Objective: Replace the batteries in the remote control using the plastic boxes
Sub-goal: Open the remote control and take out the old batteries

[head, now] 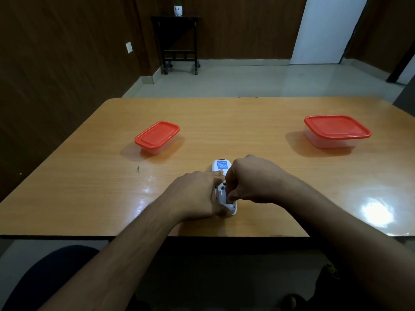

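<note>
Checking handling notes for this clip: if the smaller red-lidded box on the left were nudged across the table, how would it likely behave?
The smaller box would probably slide rather than tip: it sits low and flat on the glossy table. It looks like thin clear plastic, so likely light. Its lid looks closed, so contents, not discernible here, should stay in.

Wooden counter carries two red-lidded plastic boxes, one beyond-left of my hands, one beyond-right; white remote lies between my hands.
</note>
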